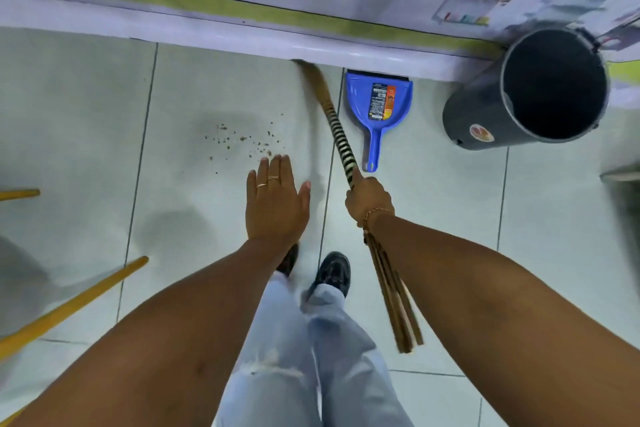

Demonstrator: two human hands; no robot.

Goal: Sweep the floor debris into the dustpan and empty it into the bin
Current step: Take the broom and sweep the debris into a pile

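Broom [341, 140] in right hand [369, 201], sweep not started.
Right hand was clamped on the striped broom handle, bristle end blurred at the wall base; left hand [275, 199] was flat, fingers spread, holding nothing. Crumbs [242, 140] lay on the floor tile left of the broom; dustpan [379, 104] sat just right of it, mouth facing the wall, bin [533, 90] further right. Best approach: turn the dustpan toward the crumbs, use short low strokes, pin the pan with the free hand.

Brown debris [242, 142] is scattered on the tiled floor [86, 97]; a blue dustpan [379, 104] lies flat beside a tilted grey bin [485, 121] and a striped broom [341, 142]
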